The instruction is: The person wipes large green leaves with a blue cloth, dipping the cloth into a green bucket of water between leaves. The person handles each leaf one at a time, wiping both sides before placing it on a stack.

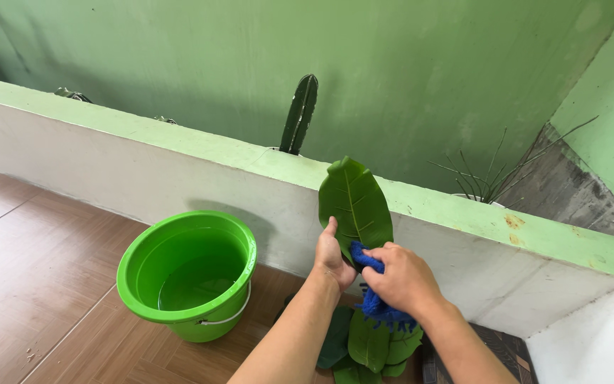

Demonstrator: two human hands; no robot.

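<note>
Beside the green bucket (187, 274), wiping the big leaf (355, 203) midway: left hand (330, 254) gripping its base, right hand (403, 277) clamped on the blue cloth (378, 302) pressed against it, probably needing a steady upward stroke next.

Head view, single camera: worn at head height, looking forward and steeply down over both forearms. Close range; hands sit lower centre of frame. Round bright green plastic bucket (190, 274) lower left on brown wood-pattern tiled floor (30, 284); low white wall with green painted cap (179, 146) crosses the middle; green wall fills the top.
</note>
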